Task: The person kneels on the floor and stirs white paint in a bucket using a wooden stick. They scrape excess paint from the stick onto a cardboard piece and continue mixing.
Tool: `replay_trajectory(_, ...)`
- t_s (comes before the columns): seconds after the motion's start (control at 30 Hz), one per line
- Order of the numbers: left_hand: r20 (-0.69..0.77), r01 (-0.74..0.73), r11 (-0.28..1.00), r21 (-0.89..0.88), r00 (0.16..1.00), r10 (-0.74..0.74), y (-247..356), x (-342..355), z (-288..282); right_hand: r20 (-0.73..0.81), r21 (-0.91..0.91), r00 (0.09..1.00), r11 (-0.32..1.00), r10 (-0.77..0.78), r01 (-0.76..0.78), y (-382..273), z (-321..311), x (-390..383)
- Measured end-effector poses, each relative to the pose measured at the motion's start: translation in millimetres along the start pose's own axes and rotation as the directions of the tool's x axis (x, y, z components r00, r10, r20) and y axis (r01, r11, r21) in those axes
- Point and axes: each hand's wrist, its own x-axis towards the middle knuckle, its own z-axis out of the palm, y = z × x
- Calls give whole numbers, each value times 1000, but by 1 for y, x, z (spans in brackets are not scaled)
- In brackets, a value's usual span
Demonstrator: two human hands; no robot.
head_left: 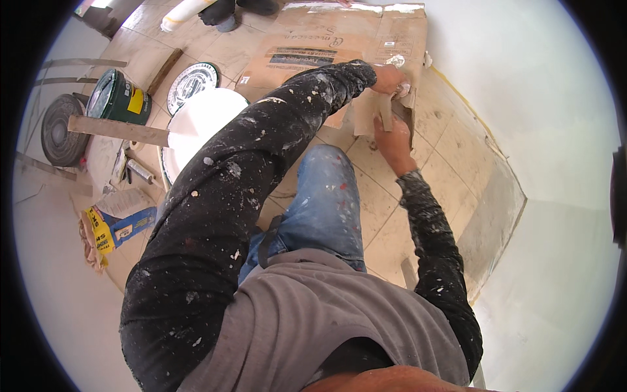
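Observation:
A large flattened cardboard box (pixel 356 42) lies on the tiled floor ahead of me, its near right corner folded or torn. My left hand (pixel 390 79) is closed at that corner, its fingers curled beside a crumpled whitish scrap (pixel 404 89). What sits inside those fingers is hidden. Just nearer to me, my right hand (pixel 394 140) is closed on a narrow bent cardboard flap (pixel 386 114), the thumb along its side. Both black sleeves are spotted with paint.
To the left stand a white-topped round bucket (pixel 208 114) with a wooden board (pixel 117 129) reaching to it, a green bucket (pixel 127 101) and a round lid (pixel 192 86). A yellow and blue bag (pixel 121 225) lies lower left. Yellow tape (pixel 467 101) edges the right wall.

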Motion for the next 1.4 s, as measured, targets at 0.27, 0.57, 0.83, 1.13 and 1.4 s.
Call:
replay_trajectory(0.27,181,37,963,265,980,-87,24,-4,-9,362,630,923,694,133,-348,-21,-61,40)
replay_trajectory(0.57,-599,341,731,-591,421,-681,58,-91,94,127,740,859,530,496,-415,13,-2,9)
replay_trajectory(0.83,-438,542,711,-448,561,-703,64,-104,64,61,878,807,352,588,-323,13,18,-7)
replay_trajectory(1.13,495,108,-531,-841,549,-673,68,-159,130,305,937,780,-23,547,-349,38,15,-27)
replay_trajectory(1.4,253,-384,-758,-527,780,-572,61,-127,149,359,877,802,123,478,-465,44,3,-26)
